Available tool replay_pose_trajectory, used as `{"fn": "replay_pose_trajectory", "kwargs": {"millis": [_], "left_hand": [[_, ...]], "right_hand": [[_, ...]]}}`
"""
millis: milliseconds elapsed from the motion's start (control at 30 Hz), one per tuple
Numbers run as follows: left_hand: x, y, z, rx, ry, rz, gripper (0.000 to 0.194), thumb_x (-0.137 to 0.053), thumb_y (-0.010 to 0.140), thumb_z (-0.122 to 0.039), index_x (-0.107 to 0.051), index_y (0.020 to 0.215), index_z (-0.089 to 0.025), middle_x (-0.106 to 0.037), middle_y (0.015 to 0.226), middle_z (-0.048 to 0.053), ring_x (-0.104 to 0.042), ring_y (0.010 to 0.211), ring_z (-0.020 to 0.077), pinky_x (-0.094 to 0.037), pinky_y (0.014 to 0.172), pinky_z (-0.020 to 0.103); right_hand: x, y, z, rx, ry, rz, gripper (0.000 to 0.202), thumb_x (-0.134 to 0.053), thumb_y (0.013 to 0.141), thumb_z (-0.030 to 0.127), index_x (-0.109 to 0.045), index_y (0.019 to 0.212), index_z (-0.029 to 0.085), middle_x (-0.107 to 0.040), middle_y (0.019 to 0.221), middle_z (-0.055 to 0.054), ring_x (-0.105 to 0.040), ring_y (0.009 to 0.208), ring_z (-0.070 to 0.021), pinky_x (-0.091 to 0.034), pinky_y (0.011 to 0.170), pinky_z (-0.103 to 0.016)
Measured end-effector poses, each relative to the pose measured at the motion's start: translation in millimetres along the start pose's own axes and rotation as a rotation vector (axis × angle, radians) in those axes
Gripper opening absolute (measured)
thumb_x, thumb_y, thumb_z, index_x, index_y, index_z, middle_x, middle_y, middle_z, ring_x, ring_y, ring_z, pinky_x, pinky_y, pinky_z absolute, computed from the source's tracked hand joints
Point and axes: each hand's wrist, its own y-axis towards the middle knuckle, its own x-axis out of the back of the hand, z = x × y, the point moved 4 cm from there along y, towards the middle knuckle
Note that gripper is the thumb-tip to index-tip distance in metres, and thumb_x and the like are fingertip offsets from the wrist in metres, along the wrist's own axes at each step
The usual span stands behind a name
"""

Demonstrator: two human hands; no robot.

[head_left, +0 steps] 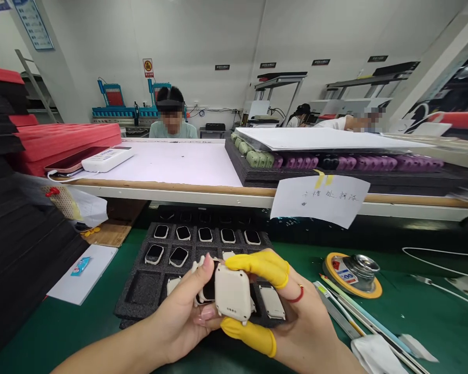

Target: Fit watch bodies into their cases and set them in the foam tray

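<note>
My right hand (292,301), with yellow finger cots on its thumb and a finger, grips a cream-white smartwatch case (233,292) by its top and bottom edges. The flat back of that case faces me. My left hand (181,319) is closed around at least one more white smartwatch with a dark screen (208,290), held up right beside the first. How many it holds is partly hidden. Below and behind both hands lies a black foam tray (134,311), with rows of white smartwatches (178,256) in its compartments. One watch case (272,301) lies back up near my right wrist.
A raised shelf (187,161) crosses behind the tray, bearing red foam (74,137), a white power bank (108,159) and green and purple cases (296,160) in black foam. Right on the green bench are a tape roll (353,275) and several sticks (359,311). A person (171,117) sits opposite.
</note>
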Motion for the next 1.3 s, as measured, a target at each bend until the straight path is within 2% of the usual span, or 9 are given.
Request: {"fn": "replay_pose_trajectory", "kwargs": {"millis": [200,333,467,600,733,833,1000,1133,1300], "left_hand": [[-4.1,-3.4,-6.9,0.025,-0.019,-0.007,0.05,-0.091,0.062,-0.051,-0.071,0.085,-0.011,-0.069,0.069,0.003,-0.033,0.039,-0.0023,-0.019,0.037,0.009],[-5.1,-2.5,-4.9,0.016,-0.005,0.019,0.053,-0.091,0.061,-0.051,-0.072,0.088,-0.009,-0.068,0.07,0.002,-0.033,0.038,-0.0042,-0.021,0.037,0.008],[-1.1,0.0,-5.3,-0.075,-0.038,-0.033,0.037,-0.089,0.071,-0.039,-0.068,0.087,-0.012,-0.061,0.065,-0.003,-0.036,0.04,-0.0023,-0.027,0.039,0.009],[-0.3,3.0,-14.0,-0.12,-0.136,-0.092,0.015,-0.069,0.091,-0.027,-0.065,0.091,-0.012,-0.063,0.079,0.001,-0.039,0.043,-0.0006,-0.029,0.038,0.01],[-2.0,4.2,-22.3,-0.134,-0.129,-0.119,0.03,-0.051,0.099,-0.039,-0.063,0.088,-0.014,-0.06,0.073,0.001,-0.036,0.04,0.0021,-0.027,0.035,0.013],[-2.7,4.5,-22.5,-0.148,-0.055,-0.088,0.034,-0.053,0.099,-0.042,-0.065,0.086,-0.013,-0.062,0.075,0.003,-0.037,0.041,0.0022,-0.026,0.035,0.013],[-1.3,9.0,-13.9,-0.086,0.039,-0.03,0.04,-0.057,0.096,-0.047,-0.071,0.099,-0.009,-0.067,0.083,0.009,-0.043,0.046,0.0026,-0.031,0.041,0.013],[-1.6,11.0,-7.6,-0.001,-0.019,0.031,0.046,-0.049,0.099,-0.049,-0.071,0.091,-0.009,-0.068,0.078,0.011,-0.046,0.045,0.0046,-0.031,0.041,0.014],[1.4,10.1,-6.3,0.0,-0.021,-0.025,0.045,-0.055,0.096,-0.05,-0.073,0.092,-0.009,-0.068,0.075,0.01,-0.042,0.043,0.0026,-0.028,0.041,0.012]], "right_hand": [[0.2,1.0,-1.9,-0.023,0.019,0.045,0.052,-0.082,0.079,0.026,-0.057,0.124,0.027,-0.067,0.105,-0.002,-0.063,0.096,-0.0182,-0.055,0.085,-0.028],[0.4,2.3,2.7,0.032,-0.015,0.058,0.057,-0.079,0.081,0.023,-0.053,0.131,0.025,-0.067,0.113,-0.006,-0.063,0.098,-0.0203,-0.055,0.084,-0.031],[11.7,4.4,0.0,0.108,-0.135,0.043,0.055,-0.076,0.082,0.023,-0.054,0.132,0.025,-0.069,0.11,-0.007,-0.064,0.096,-0.022,-0.056,0.083,-0.035],[30.6,-4.9,-46.1,-0.146,-0.274,0.027,0.04,-0.072,0.084,0.029,-0.061,0.122,0.023,-0.071,0.113,-0.009,-0.068,0.102,-0.0252,-0.056,0.089,-0.04],[39.3,-32.5,-105.4,-0.316,-0.329,0.105,0.034,-0.071,0.082,0.031,-0.067,0.114,0.02,-0.074,0.106,-0.01,-0.07,0.098,-0.0285,-0.059,0.086,-0.048],[41.7,-44.5,-124.2,-0.34,-0.31,0.132,0.029,-0.069,0.085,0.033,-0.071,0.112,0.021,-0.075,0.109,-0.01,-0.069,0.106,-0.0308,-0.057,0.092,-0.054],[40.0,-21.4,-77.2,-0.327,-0.229,0.079,0.032,-0.057,0.097,0.034,-0.061,0.127,0.024,-0.068,0.127,-0.01,-0.064,0.119,-0.0259,-0.053,0.102,-0.05],[19.3,3.8,-17.9,-0.114,-0.082,0.175,0.032,-0.077,0.084,0.035,-0.064,0.113,0.027,-0.067,0.126,-0.008,-0.065,0.115,-0.0249,-0.055,0.098,-0.041],[0.4,9.3,-6.2,0.049,-0.064,0.104,0.021,-0.078,0.084,0.029,-0.06,0.092,0.025,-0.069,0.114,-0.007,-0.066,0.107,-0.0234,-0.056,0.091,-0.038]]}}
